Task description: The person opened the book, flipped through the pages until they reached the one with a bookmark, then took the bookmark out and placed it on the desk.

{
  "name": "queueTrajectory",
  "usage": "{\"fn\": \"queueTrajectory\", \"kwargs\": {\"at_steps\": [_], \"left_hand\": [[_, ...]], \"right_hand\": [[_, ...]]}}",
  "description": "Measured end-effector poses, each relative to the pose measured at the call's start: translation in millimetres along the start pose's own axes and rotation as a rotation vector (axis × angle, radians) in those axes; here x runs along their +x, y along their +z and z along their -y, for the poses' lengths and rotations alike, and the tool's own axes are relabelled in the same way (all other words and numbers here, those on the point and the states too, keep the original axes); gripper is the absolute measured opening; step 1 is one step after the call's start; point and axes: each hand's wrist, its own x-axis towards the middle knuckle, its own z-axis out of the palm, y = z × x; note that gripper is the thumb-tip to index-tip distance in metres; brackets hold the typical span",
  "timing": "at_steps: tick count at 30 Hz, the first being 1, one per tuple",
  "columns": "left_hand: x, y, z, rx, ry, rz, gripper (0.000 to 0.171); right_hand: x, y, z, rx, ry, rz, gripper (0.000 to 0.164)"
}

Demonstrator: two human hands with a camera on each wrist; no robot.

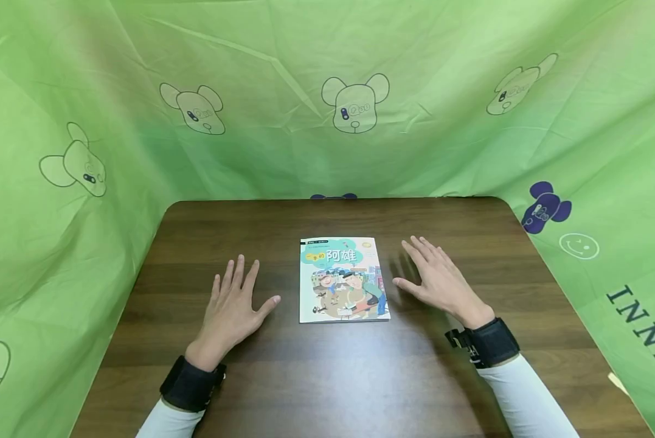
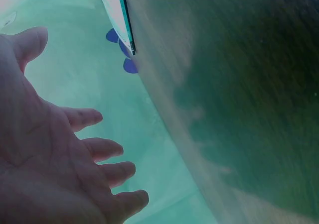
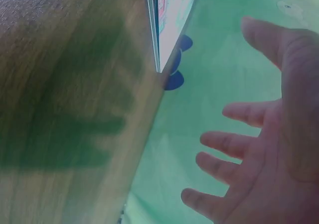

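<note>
A thin illustrated children's book lies face up on a dark wood-grain table, between a person's two bare hands. The left hand reaches in from the near left, the right hand from the near right, each with fingers extended, thumb spread wide toward the book, and nothing in its grasp. Neither touches the cover. The right thumb comes closest, just beside the book's right edge; the left thumb stands a wider gap off the left edge, so the book sits rightward of the left hand and leftward of the right. Shadows on the wood suggest both palms are raised above the surface.

The book's long axis runs near to far, almost square to the table's far edge, its short sides facing near and far. The title, with its large white characters, is at the far end, so the cover reads upright from the near side. Only a sliver of the book shows in each wrist view, and which long edge is the spine is hard to tell.
</note>
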Motion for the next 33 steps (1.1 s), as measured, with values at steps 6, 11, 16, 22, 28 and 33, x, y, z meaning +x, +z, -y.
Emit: {"fn": "queueTrajectory", "kwargs": {"at_steps": [6,11,16,22,28,33], "left_hand": [[0.1,4.0,-2.9,-0.033,0.015,0.011,0.095],[0.3,7.6,-6.9,-0.044,0.026,0.009,0.095],[-0.7,12.2,-13.1,-0.056,0.062,0.033,0.093],[-1.9,17.7,-24.2,-0.113,0.178,0.096,0.087],[2.5,22.2,-37.2,-0.092,0.219,0.138,0.085],[6.7,25.7,-47.1,-0.075,0.237,0.169,0.085]], "right_hand": [[1.7,3.4,1.5,0.061,-0.101,0.019,0.091],[5.8,7.6,2.4,0.133,-0.203,0.073,0.094],[12.1,14.4,3.8,0.178,-0.264,0.115,0.105],[17.5,23.5,7.2,0.184,-0.328,0.150,0.110],[22.1,31.9,11.3,0.213,-0.373,0.207,0.112],[24.4,36.7,12.2,0.246,-0.400,0.219,0.111]]}}
